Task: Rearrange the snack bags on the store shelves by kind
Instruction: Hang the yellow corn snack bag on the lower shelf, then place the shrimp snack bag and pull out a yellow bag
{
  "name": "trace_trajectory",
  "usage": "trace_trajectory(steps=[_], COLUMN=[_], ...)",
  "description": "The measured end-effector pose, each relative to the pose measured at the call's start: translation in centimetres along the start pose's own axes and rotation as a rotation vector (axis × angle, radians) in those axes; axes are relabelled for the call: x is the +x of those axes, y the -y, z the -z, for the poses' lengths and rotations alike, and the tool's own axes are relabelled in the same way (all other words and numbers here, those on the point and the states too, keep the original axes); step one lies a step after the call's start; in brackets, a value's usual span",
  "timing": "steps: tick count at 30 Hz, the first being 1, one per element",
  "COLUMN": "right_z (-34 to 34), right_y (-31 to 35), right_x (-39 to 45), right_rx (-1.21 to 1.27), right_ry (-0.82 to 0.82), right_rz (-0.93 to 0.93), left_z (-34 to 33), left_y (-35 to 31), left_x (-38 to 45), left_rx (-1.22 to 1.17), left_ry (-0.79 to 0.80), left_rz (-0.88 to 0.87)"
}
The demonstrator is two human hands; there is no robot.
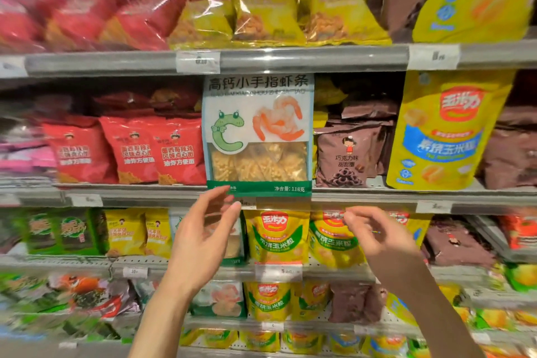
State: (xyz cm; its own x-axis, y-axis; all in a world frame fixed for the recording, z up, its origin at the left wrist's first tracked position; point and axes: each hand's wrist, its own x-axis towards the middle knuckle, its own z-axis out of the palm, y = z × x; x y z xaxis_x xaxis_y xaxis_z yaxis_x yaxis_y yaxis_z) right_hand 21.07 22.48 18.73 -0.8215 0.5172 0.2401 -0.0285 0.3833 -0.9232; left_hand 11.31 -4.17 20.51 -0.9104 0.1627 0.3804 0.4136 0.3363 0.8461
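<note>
The white-and-green shrimp-stick bag stood upright on the middle shelf, between red noodle bags and brown chocolate-ring bags. Just below it, the left hand hung relaxed and empty; the right hand was loosely curled, empty too.

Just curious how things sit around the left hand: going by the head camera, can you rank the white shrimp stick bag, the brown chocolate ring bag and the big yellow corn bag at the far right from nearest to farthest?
From the left hand:
1. White shrimp stick bag, just above the fingertips.
2. Brown chocolate ring bag, same shelf, further right.
3. Big yellow corn bag, far right of that shelf.
</note>
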Motion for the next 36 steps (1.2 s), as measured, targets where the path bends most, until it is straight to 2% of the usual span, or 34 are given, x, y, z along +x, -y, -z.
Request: trace_trajectory(steps=[5, 8, 12, 18, 24, 36], right_z=[-0.2, -1.6, -4.7, -8.2, -8.9, -9.1], right_y=[3.7, 4.8, 5.8, 7.2, 7.1, 8.0], right_x=[3.2, 5.9, 9.1, 12.5, 13.6, 13.3], right_rx=[-0.249, -0.466, -0.561, -0.304, -0.073, 0.034], right_ry=[-0.076, -0.106, -0.056, 0.063, 0.063, -0.004], right_rz=[0.130, 0.279, 0.347, 0.165, -0.011, 0.042], left_z=[1.0, 1.1, 0.7, 0.1, -0.3, -0.1], left_y=[-1.0, -0.6, 0.1, 1.7, 1.8, 0.7], left_x=[4.8, 7.8, 11.4, 15.2, 15.7, 14.7], left_rx=[0.065, 0.135, 0.205, 0.041, -0.123, -0.144], left_ry=[-0.099, -0.167, -0.123, -0.012, 0.061, -0.027], left_rz=[-0.072, -0.072, -0.017, 0.132, 0.187, 0.127])
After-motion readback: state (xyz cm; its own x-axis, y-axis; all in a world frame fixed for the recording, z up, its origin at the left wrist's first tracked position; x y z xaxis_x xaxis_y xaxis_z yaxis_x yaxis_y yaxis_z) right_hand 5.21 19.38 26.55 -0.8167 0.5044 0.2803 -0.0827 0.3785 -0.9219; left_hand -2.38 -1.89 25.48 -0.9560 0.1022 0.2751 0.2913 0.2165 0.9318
